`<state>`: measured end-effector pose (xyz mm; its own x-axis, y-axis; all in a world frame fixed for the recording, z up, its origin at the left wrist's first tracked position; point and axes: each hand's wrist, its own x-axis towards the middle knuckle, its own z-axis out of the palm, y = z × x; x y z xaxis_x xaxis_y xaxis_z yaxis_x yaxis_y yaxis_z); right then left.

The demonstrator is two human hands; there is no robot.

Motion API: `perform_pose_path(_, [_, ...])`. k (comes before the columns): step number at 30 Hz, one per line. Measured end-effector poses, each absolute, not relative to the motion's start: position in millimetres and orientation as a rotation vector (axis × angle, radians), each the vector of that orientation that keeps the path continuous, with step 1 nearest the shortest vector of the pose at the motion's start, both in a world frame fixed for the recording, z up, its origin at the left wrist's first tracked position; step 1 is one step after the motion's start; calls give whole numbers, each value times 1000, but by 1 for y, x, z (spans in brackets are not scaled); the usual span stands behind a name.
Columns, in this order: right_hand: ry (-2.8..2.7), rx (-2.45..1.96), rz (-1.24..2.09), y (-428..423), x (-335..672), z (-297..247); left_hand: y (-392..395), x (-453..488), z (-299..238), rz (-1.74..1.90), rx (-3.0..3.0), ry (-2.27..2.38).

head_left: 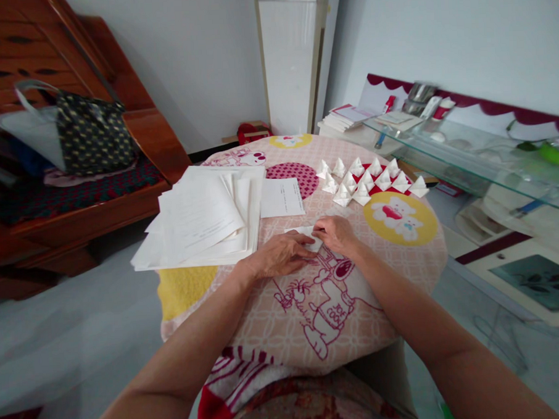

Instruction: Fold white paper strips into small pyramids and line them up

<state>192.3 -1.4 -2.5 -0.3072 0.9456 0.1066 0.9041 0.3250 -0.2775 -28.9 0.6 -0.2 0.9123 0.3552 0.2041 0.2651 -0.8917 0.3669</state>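
- Looking down, in the head view, over a round table under a pink cloth with printed cartoon figures
- Gripping a small folded piece of white paper at its right end with the bare right hand, fingertips drawn together, apparently for fine control of the edge
- Pinching the same piece from the left with the bare left hand, fingers bent over it, probably to stop it slipping; covering too much to show the exact fold
- Holding the piece low near the table's middle, straight ahead of the body, likely for good sight and a firm backing
- Showing a loose stack of flat white paper sheets lying to the left, seemingly for easy reach, with one white printed sheet lying just beside it
- Grouping small pointed white paper shapes at the far right, apparently leaving room around both hands
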Motion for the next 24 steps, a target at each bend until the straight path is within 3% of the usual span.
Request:
perform_pose_path(15, [-2036,-1595,453,11,216,-3,1,-26,-1,384,2833,448])
perform_pose_path(24, [-1989,-1646,154,-8,211,15,-1,-26,2,379,2809,451])
